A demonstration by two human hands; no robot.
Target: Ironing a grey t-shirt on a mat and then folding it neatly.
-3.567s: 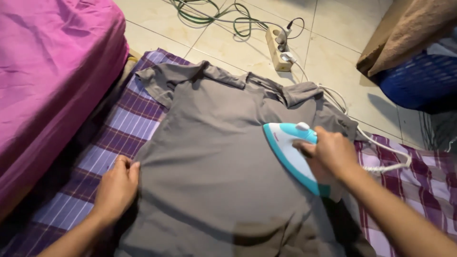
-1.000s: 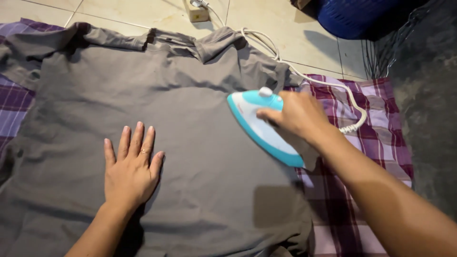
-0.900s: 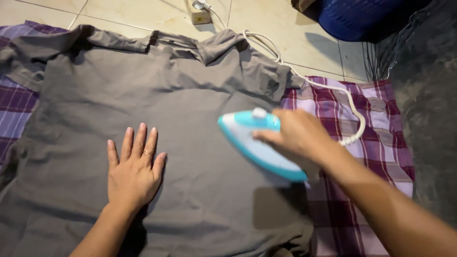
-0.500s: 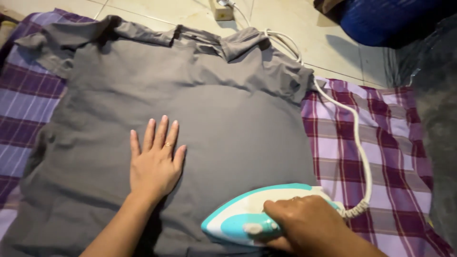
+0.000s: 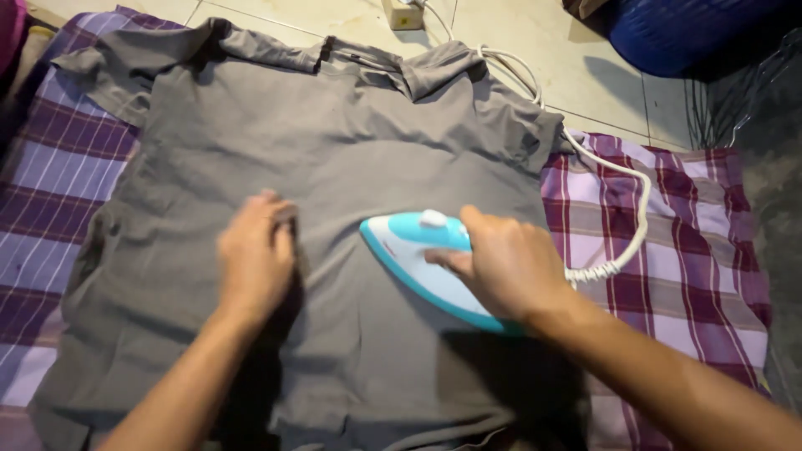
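We were pressing the wide grey cotton shirt [image 5: 334, 167], spread over a purple-and-white checked cloth [image 5: 668, 234] on the floor. Our right hand [image 5: 501, 263] was wrapped around the white and turquoise electric iron [image 5: 413, 250] at the shirt's middle; our left hand [image 5: 255, 255], blurred and loosely curled, lay on fabric just left. Half a second earlier, the iron sat nearer, at the hem, and the left palm lay flat.

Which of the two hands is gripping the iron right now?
The right hand: it is closed around the handle of the turquoise-and-white iron on the grey shirt. The left hand holds nothing and rests on the shirt beside the iron's tip.
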